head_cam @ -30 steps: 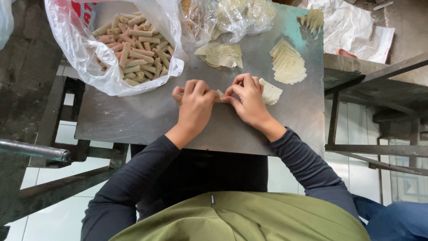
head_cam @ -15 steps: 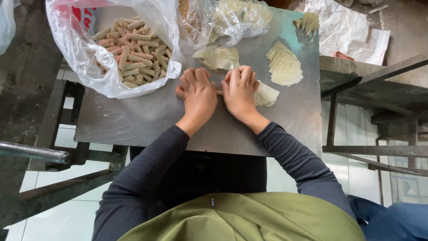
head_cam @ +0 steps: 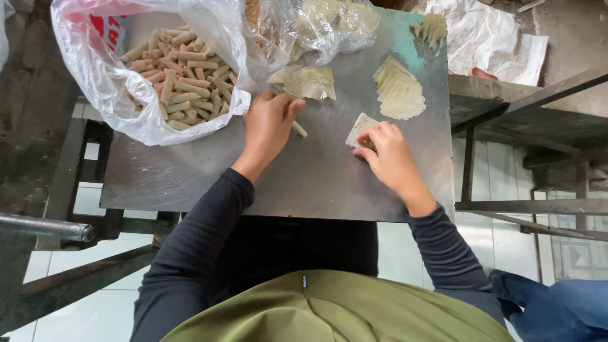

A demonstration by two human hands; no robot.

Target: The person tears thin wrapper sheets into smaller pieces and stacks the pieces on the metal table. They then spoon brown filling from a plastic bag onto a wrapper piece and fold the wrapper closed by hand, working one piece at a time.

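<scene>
The left hand [head_cam: 271, 120] lies on the metal counter [head_cam: 304, 177], its fingers curled around a thin rolled pastry stick [head_cam: 297, 128]; one end of the stick shows just right of the fingers. This hand is just beside the opening of a big white plastic bag [head_cam: 126, 107] at the far left of the counter, and the bag is full of rolled sticks [head_cam: 180, 69] of the same kind.

The right hand [head_cam: 387, 152] is further right and well apart from the left one. Its fingers are bent and the fingertips press on a flat pale wrapper [head_cam: 359, 126] which lies on the counter; I cannot tell if it pinches the sheet or only touches it.

Far from the right hand there is a fanned stack of wrappers [head_cam: 399, 92]. Between the two hands, on the far side, lie some folded wrappers [head_cam: 310, 81]. At the far edge stand clear plastic bags [head_cam: 329, 25] with pale contents. Both arms wear dark sleeves [head_cam: 202, 234].
</scene>
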